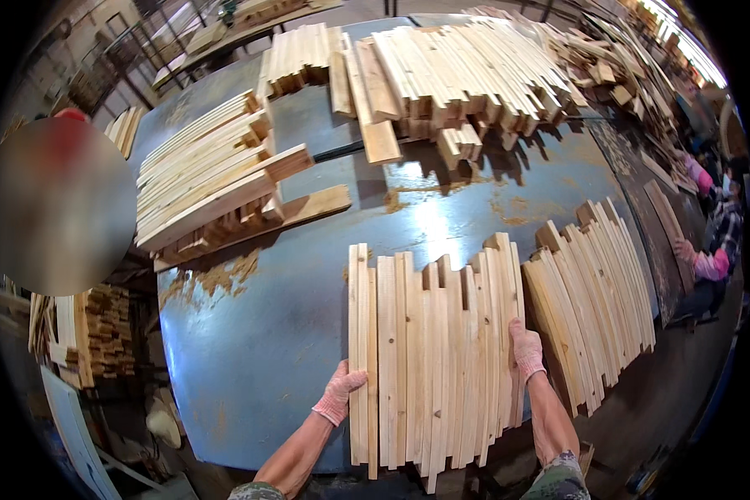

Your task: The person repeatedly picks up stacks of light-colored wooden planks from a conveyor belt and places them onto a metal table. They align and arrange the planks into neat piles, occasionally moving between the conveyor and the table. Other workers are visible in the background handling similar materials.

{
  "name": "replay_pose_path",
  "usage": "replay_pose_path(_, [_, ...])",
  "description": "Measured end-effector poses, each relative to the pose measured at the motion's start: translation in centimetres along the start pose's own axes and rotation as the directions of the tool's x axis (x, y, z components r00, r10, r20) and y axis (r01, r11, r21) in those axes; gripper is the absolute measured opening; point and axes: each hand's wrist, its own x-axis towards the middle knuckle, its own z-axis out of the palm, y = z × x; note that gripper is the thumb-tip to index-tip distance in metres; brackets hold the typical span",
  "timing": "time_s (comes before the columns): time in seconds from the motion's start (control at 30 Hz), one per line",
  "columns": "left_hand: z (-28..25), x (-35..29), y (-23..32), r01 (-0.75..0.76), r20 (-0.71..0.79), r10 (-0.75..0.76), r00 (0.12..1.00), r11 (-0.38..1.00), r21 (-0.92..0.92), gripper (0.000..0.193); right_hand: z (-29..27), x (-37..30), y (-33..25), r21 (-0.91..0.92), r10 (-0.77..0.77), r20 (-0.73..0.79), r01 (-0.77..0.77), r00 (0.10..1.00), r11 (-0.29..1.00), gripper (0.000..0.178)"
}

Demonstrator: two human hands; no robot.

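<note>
A row of pale wooden strips [442,350] stands side by side at the near edge of the metal table [242,350], their ends uneven. My left hand [342,392], in a pinkish knit glove, grips the left side of this row. On its right side my right hand [527,348], gloved alike, holds the outermost strip, with the thumb on top. The fingers of both hands are partly hidden by the wood. Just right of my right hand lies a second row of strips [592,308], leaning at a slant.
More strips [208,167] are stacked at the left of the table, with a board [308,207] beside them. Large stacks [467,75] fill the far side. Sawdust patches [212,279] dot the surface. A person [721,225] handles a board at the right; another, blurred, stands left.
</note>
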Motion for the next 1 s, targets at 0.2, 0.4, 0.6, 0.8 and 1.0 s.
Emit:
replay_pose_path(0.2, [-0.7, -8.8, 4.0, -0.041, -0.146, 0.062, 0.987, 0.989, 0.139, 0.083, 2.4, -7.0, -2.0, 0.247, -0.084, 0.077, 0.063, 0.993, 0.967, 0.064])
replay_pose_path(0.4, [-4.5, -20.6, 7.0, -0.322, -0.133, 0.34, 0.931, 0.937, 0.138, 0.078, 4.2, -15.4, -9.1, 0.594, -0.29, 0.294, 0.064, 0.911, 0.802, 0.075])
replay_pose_path(0.6, [-10.7, -34.9, 9.4, -0.623, -0.186, 0.61, 0.77, 0.782, -0.02, 0.087, 6.1, -27.0, -23.1, 0.589, -0.615, 0.229, 0.396, 0.754, 0.704, 0.074])
replay_pose_path(0.8, [-21.2, -53.5, 9.5, -0.825, -0.328, 0.787, 0.523, 0.563, 0.037, 0.086, 12.4, -48.2, -33.4, 0.59, -0.79, 0.141, 0.59, 0.597, 0.551, 0.054])
replay_pose_path(1.0, [-31.8, -70.3, 6.0, -0.92, -0.514, 0.826, 0.232, 0.357, 0.159, 0.081, 24.2, -70.0, -40.5, 0.59, -0.939, 0.29, 0.738, 0.185, 0.328, 0.056])
